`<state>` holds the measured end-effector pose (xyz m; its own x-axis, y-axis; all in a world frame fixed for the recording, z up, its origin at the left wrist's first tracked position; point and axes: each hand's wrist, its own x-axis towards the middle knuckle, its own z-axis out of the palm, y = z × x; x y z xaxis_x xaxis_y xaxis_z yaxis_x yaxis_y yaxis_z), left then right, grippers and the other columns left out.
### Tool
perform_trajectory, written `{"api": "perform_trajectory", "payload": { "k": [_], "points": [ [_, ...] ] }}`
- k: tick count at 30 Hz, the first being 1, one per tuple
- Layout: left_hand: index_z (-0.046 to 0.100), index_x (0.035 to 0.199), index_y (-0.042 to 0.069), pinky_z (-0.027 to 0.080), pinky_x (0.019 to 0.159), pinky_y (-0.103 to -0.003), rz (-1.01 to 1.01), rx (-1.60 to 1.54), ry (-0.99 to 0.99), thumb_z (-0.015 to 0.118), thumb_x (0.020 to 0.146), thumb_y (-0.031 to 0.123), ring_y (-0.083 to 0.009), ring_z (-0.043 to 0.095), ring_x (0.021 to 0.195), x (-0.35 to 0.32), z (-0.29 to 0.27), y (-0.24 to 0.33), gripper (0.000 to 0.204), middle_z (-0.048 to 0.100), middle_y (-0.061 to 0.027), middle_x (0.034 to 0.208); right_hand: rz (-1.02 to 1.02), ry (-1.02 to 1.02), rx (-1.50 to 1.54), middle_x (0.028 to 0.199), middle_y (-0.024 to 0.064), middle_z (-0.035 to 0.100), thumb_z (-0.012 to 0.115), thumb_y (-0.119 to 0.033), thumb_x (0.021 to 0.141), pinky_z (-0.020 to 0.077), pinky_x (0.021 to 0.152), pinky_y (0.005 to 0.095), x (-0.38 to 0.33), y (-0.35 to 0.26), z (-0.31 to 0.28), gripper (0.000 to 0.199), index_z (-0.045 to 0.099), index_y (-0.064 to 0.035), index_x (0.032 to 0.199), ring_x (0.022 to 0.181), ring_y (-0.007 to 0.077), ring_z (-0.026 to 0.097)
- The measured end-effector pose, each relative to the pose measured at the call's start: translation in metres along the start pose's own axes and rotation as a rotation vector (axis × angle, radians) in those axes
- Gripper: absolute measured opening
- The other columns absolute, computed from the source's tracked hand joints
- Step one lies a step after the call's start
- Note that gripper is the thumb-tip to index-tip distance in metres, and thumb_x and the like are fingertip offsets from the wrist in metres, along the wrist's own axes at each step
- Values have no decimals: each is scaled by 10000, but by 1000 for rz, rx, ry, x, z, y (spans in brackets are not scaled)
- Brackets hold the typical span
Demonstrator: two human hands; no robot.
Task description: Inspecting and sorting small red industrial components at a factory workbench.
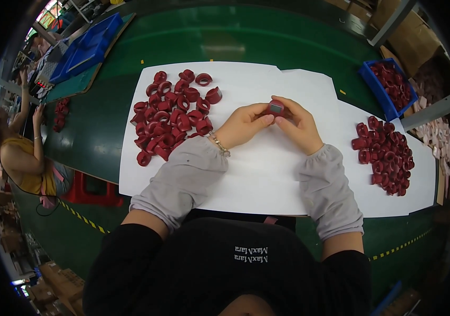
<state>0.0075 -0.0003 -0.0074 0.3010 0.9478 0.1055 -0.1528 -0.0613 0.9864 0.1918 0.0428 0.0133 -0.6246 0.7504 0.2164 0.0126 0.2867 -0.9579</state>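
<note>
My left hand (244, 124) and my right hand (297, 124) meet over the white paper sheet (256, 174), both pinching one dark red ring-shaped part (276, 108) between their fingertips. A heap of several like red rings (173, 113) lies on the paper left of my left hand. A second heap of red rings (387, 154) lies on the paper to the right of my right hand. Grey sleeve covers run over both my forearms, and a bracelet shows at my left wrist.
The paper lies on a green table (225, 37). A blue bin (391, 87) with red rings stands at the far right. Blue trays (85, 47) and a few red rings (60, 113) sit at the far left, where another person (22, 152) works. Cardboard boxes stand behind.
</note>
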Motion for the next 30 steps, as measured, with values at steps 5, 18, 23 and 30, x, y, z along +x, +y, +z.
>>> {"api": "perform_trajectory", "payload": {
  "k": [5, 18, 23, 30],
  "points": [
    [480, 1241, -28, 442, 894, -264, -7, 5, -5, 489, 933, 117, -117, 538, 1007, 1, 1, 3, 341, 564, -60, 1139, 14, 6, -9, 1171, 89, 537, 543, -10, 822, 415, 935, 312, 0, 3, -2, 446, 469, -10, 1261, 1070, 175, 518],
    [560, 1012, -15, 457, 755, -228, -14, -39, 209, 542, 901, 126, -90, 564, 886, 2, 12, 3, 180, 628, -76, 959, 101, 89, 106, 1065, 105, 570, 562, -38, 820, 450, 863, 305, 3, 8, -6, 394, 480, 25, 1200, 945, 163, 563],
    [535, 1027, 27, 416, 664, -346, 514, 994, 478, 645, 764, 96, -261, 538, 739, -6, -9, 25, 293, 565, -97, 816, 245, 421, 644, 1017, 97, 587, 545, -161, 858, 441, 762, 293, 10, 23, -41, 303, 526, 5, 1110, 821, 166, 555],
    [589, 882, 50, 340, 788, -439, 154, 1381, 879, 694, 719, 185, -292, 466, 963, -18, -43, 38, 236, 541, -84, 980, -260, 974, 690, 1190, 42, 534, 534, -319, 911, 420, 810, 308, 44, -19, -178, 325, 519, -83, 1134, 965, 192, 521]
  ]
}}
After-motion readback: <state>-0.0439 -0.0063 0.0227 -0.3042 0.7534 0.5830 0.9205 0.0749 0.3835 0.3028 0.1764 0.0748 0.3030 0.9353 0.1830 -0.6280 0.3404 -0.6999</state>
